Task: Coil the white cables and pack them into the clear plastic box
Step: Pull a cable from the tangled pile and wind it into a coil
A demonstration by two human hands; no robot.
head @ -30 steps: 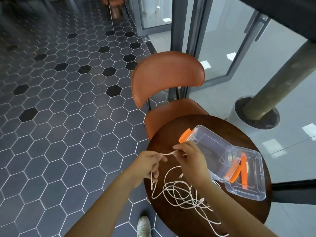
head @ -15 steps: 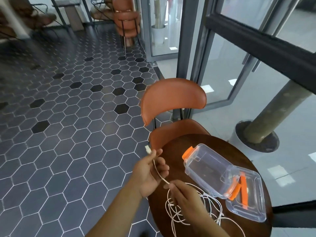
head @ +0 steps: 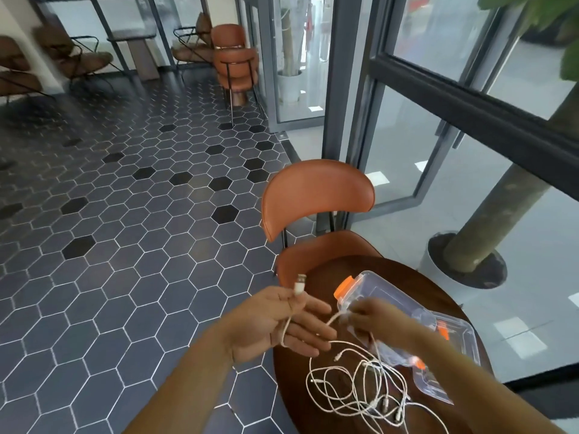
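Note:
A tangle of white cables (head: 360,389) lies on the dark round table (head: 316,283). My left hand (head: 282,327) is held palm up at the table's left edge, fingers stretched out, thumb pinning one cable near its USB plug (head: 300,284), which sticks up past the hand. That cable runs down across the palm, round the hand and over to my right hand (head: 372,321), which pinches it just in front of the clear plastic box (head: 376,289). The box has orange latches; its clear lid (head: 454,349) lies beside it.
An orange-brown chair (head: 316,195) is tucked against the table's far side. A potted tree trunk (head: 488,220) stands behind glass at the right. Hexagon-tiled floor (head: 125,245) stretches to the left, with more chairs (head: 235,64) far back.
My left hand has opened flat with the cable now laid across its palm. My right hand has risen from the tangle to the box front, drawing the cable along. The camera has tilted up.

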